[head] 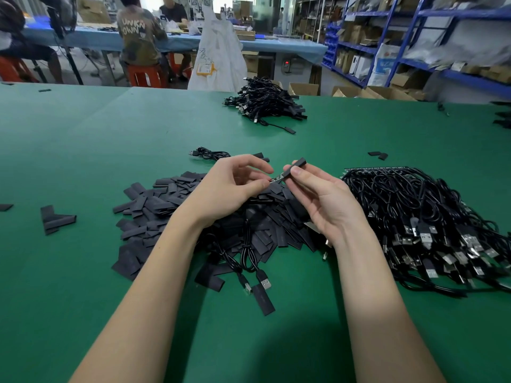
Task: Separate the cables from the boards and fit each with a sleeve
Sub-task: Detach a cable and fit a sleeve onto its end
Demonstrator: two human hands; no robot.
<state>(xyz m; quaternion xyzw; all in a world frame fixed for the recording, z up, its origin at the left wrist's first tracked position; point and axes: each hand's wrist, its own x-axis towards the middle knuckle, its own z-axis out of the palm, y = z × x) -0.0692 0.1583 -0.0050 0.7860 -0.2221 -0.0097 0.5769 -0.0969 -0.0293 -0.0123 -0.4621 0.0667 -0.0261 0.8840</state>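
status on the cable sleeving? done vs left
Done: a small pile of sleeved cables sits at the far side of the table. In hand: the right hand holds a sleeve at the end of a small board pinched by the left hand; not yet slid on. Left: a much larger heap of cables on the right, some seemingly on a board, plus loose sleeves. Mostly still to do.

Hands (235, 189) (320, 200) sleeving a cable end (278, 178)
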